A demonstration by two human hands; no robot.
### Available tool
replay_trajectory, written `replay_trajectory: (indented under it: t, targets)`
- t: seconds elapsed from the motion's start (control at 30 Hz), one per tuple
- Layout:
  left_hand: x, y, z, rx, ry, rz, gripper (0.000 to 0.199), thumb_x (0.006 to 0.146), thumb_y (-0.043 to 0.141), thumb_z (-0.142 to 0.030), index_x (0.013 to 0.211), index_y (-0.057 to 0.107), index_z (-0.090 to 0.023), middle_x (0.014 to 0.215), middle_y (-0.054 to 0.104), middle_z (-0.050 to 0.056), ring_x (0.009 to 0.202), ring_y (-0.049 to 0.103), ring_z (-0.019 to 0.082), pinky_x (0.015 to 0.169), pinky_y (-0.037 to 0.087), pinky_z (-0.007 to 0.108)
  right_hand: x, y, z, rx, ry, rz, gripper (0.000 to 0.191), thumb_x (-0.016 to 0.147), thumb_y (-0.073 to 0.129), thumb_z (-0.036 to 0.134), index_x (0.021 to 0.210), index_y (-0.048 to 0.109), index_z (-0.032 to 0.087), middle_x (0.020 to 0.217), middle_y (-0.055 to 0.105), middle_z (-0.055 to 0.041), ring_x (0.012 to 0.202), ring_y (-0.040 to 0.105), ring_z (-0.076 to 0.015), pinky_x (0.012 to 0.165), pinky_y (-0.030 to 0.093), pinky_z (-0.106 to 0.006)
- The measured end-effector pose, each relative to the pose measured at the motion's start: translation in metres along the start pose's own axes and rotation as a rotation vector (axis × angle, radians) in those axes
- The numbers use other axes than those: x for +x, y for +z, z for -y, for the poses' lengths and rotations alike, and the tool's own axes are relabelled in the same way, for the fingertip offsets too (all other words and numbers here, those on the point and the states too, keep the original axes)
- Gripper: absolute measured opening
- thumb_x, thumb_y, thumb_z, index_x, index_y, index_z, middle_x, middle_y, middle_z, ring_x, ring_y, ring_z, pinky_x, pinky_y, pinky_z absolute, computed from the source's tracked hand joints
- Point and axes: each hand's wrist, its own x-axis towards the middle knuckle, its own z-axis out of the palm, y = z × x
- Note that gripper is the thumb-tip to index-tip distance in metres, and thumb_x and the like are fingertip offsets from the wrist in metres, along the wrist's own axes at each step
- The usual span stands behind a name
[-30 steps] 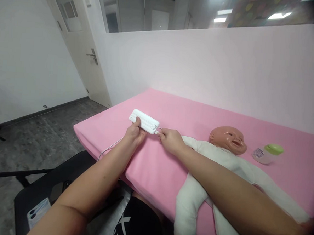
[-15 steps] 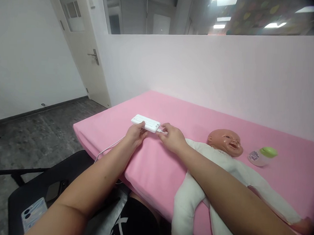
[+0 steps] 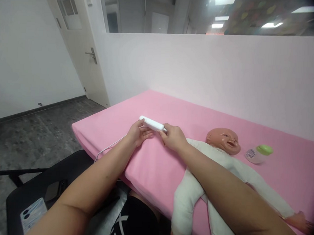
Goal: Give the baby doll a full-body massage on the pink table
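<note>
A slim white power bank (image 3: 152, 123) is held above the pink-covered table, its narrow side turned toward me. My left hand (image 3: 139, 132) grips its left end with the thumb, the other fingers spread loosely beneath. At the opposite end, my right hand (image 3: 173, 137) pinches a white cable plug (image 3: 165, 129) against the power bank; the fingers partly hide it. A thin white cable (image 3: 111, 145) runs from behind my left hand down over the table edge. Beside my right forearm lies a baby doll (image 3: 223, 140) in white cloth.
A small clear bottle with a green cap (image 3: 259, 154) lies past the doll's head on the pink table cover (image 3: 163, 102). Two phones, one dark (image 3: 53, 191) and one pale (image 3: 33, 214), rest on a black chair (image 3: 74, 167) at lower left. A white wall backs the table.
The power bank has tilted from showing its broad face to showing its narrow side, and shifted slightly right. My left fingers have opened out underneath. My right hand stays at the plug.
</note>
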Motion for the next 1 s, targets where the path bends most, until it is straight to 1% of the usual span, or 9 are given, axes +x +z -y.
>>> replay_trajectory:
  t: [0.03,0.1,0.2,0.27,0.4,0.5,0.6,0.8,1.0]
  targets:
    - [0.001,-0.001,0.000,0.008,0.003,-0.018,0.034,0.091,0.063,-0.043,0.108,0.061,-0.014,0.093,0.069,0.018,0.086,0.072,0.031,0.077,0.065,0.043,0.000,0.000,-0.003,0.111,0.037,0.034,0.031,0.101,0.055,0.047,0.115,0.067,0.022,0.072,0.071,-0.0028,0.066,0.069,-0.0199,0.071,0.053,-0.031]
    - [0.004,-0.004,-0.001,0.008,0.046,-0.049,0.035,0.091,0.067,-0.041,0.114,0.061,-0.015,0.096,0.067,0.016,0.090,0.072,0.029,0.078,0.065,0.041,0.001,0.002,-0.008,0.342,0.092,0.098,0.033,0.099,0.058,0.053,0.109,0.065,0.023,0.064,0.065,0.0000,0.057,0.066,-0.0190,0.063,0.055,-0.032]
    - [0.007,-0.010,-0.001,0.005,0.105,-0.042,0.032,0.089,0.073,-0.036,0.114,0.063,-0.017,0.097,0.067,0.012,0.087,0.070,0.023,0.075,0.064,0.033,0.006,0.005,-0.014,0.604,0.197,0.114,0.036,0.090,0.071,0.055,0.105,0.063,0.023,0.069,0.063,0.0003,0.051,0.061,-0.0168,0.052,0.056,-0.033]
    - [0.009,-0.013,-0.002,0.024,0.130,-0.025,0.028,0.090,0.075,-0.034,0.110,0.066,-0.017,0.095,0.067,0.011,0.081,0.069,0.021,0.069,0.063,0.029,0.010,0.003,-0.017,0.675,0.250,0.066,0.037,0.086,0.076,0.052,0.107,0.064,0.023,0.074,0.063,-0.0003,0.054,0.061,-0.0156,0.050,0.057,-0.033]
    - [0.011,-0.015,-0.001,0.116,0.162,-0.050,0.020,0.091,0.075,-0.028,0.105,0.069,-0.015,0.101,0.071,0.014,0.083,0.071,0.022,0.065,0.064,0.030,0.016,-0.006,-0.024,0.591,0.224,-0.107,0.034,0.091,0.069,0.045,0.117,0.066,0.024,0.094,0.071,-0.0030,0.075,0.069,-0.0158,0.066,0.059,-0.029]
    - [0.012,-0.015,0.001,0.134,0.155,-0.107,0.020,0.090,0.077,-0.026,0.104,0.069,-0.014,0.105,0.073,0.017,0.090,0.074,0.025,0.073,0.067,0.035,0.019,-0.010,-0.033,0.477,0.246,-0.151,0.036,0.095,0.061,0.041,0.126,0.064,0.024,0.109,0.073,-0.0043,0.090,0.072,-0.0166,0.079,0.058,-0.029]
    - [0.014,-0.016,0.003,0.122,0.151,-0.163,0.025,0.088,0.080,-0.027,0.106,0.068,-0.014,0.104,0.073,0.017,0.094,0.075,0.027,0.078,0.068,0.041,0.021,-0.007,-0.040,0.319,0.249,-0.173,0.037,0.095,0.059,0.038,0.130,0.065,0.026,0.117,0.072,-0.0046,0.101,0.070,-0.0175,0.086,0.054,-0.029]
    - [0.024,-0.015,-0.002,0.138,0.138,-0.242,0.032,0.087,0.080,-0.026,0.112,0.065,-0.013,0.110,0.072,0.019,0.101,0.075,0.030,0.083,0.068,0.046,0.023,-0.003,-0.045,0.160,0.220,-0.177,0.042,0.095,0.060,0.037,0.135,0.063,0.026,0.128,0.069,-0.0052,0.104,0.068,-0.0177,0.090,0.051,-0.030]
    - [0.042,-0.013,-0.018,0.152,0.109,-0.436,0.033,0.091,0.073,-0.021,0.121,0.062,-0.013,0.122,0.068,0.021,0.105,0.075,0.031,0.073,0.068,0.039,0.024,-0.005,-0.049,0.107,0.197,-0.216,0.044,0.093,0.061,0.032,0.136,0.062,0.024,0.127,0.070,-0.0068,0.106,0.067,-0.0180,0.093,0.049,-0.030]
